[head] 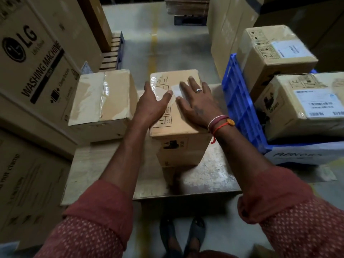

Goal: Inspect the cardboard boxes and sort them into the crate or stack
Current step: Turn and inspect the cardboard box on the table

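Your patterned sleeves fill the bottom edge. Your left hand and right hand lie spread flat on the taped cardboard box, centre desk; blue crate at three o'clock, its label cut off.

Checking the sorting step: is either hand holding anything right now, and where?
Nothing is gripped. The right hand rests flat on the top face of the taped brown cardboard box; the left hand is open over it.

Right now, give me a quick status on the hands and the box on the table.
Both hands open, left hand and right hand flat on the middle box. Box upright on metal table. Blue crate at right holds two boxes. Nothing in the way.
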The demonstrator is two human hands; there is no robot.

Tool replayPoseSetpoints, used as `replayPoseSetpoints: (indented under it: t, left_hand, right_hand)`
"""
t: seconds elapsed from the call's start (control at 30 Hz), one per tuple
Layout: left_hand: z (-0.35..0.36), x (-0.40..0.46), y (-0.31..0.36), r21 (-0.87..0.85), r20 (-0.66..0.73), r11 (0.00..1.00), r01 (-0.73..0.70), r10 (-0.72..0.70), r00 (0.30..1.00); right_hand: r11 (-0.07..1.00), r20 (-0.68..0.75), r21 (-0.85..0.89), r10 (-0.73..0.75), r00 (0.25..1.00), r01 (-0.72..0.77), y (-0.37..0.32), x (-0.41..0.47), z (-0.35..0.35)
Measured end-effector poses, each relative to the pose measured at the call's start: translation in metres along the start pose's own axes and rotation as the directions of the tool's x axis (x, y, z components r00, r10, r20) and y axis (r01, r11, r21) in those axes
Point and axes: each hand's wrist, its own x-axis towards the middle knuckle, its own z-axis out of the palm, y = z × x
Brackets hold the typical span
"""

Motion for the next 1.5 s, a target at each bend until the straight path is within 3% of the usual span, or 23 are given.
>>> replayPoseSetpoints:
  t: [0.07, 0.2, 0.3, 0.4, 0.53, 0.67, 0.8, 1.03, 1.13, 1.23, 1.37, 1.5]
  left_hand:
    - [0.0, -0.001, 0.0, -0.011, -0.002, 1.0, -0.019, 0.019, 1.0]
    - [0.001, -0.001, -0.002, -0.054, -0.05, 0.998, -0.037, 0.035, 0.998]
    - [-0.003, 0.0, -0.001, -0.159, -0.036, 0.985, -0.069, 0.064, 0.997]
    - [-0.011, -0.004, 0.006, -0.207, -0.047, 0.962, -0.179, 0.173, 0.984]
    - [-0.009, -0.022, -0.002, -0.197, -0.122, 0.915, -0.352, 0.334, 0.935]
    - [0.01, -0.049, -0.03, -0.385, -0.115, 0.891, -0.24, 0.212, 0.971]
    - [0.034, -0.071, -0.058, -0.329, -0.192, 0.935, -0.131, 0.07, 0.979]
    - [0.046, -0.097, -0.1, -0.298, -0.08, 0.955, -0.012, -0.013, 0.997]
    - [0.036, -0.088, -0.102, -0.251, 0.024, 0.966, 0.063, -0.058, 0.998]
    - [0.033, -0.063, -0.086, -0.198, -0.048, 0.977, 0.076, -0.087, 0.995]
    - [0.037, -0.035, -0.055, 0.038, -0.11, 0.999, -0.016, 0.02, 0.994]
    - [0.046, -0.028, -0.043, 0.23, -0.027, 0.973, 0.0, 0.006, 1.0]
  right_hand:
    - [0.998, -0.046, 0.057, 0.007, 0.999, -0.004, 0.0, -0.001, 0.0]
    - [0.921, -0.104, 0.382, 0.127, 0.987, -0.078, 0.002, -0.002, -0.002]
    - [0.895, -0.272, 0.446, 0.11, 0.956, 0.024, 0.006, -0.006, -0.004]
    - [0.858, -0.487, 0.496, 0.146, 0.861, 0.134, 0.006, -0.011, -0.007]
    - [0.782, -0.575, 0.572, 0.168, 0.801, 0.247, 0.006, -0.024, -0.005]
    - [0.78, -0.562, 0.567, 0.13, 0.817, 0.266, 0.008, -0.062, 0.023]
    - [0.734, -0.523, 0.641, 0.202, 0.828, 0.226, 0.015, -0.097, 0.067]
    - [0.705, -0.362, 0.705, 0.261, 0.895, 0.079, 0.045, -0.122, 0.103]
    - [0.768, -0.332, 0.637, 0.194, 0.923, 0.067, 0.05, -0.101, 0.075]
    - [0.847, -0.246, 0.528, 0.089, 0.965, 0.056, 0.048, -0.063, 0.049]
    - [0.979, -0.036, 0.205, 0.013, 0.999, -0.005, 0.042, -0.028, 0.043]
    - [0.993, -0.002, 0.113, 0.023, 1.0, -0.022, 0.044, -0.029, 0.048]
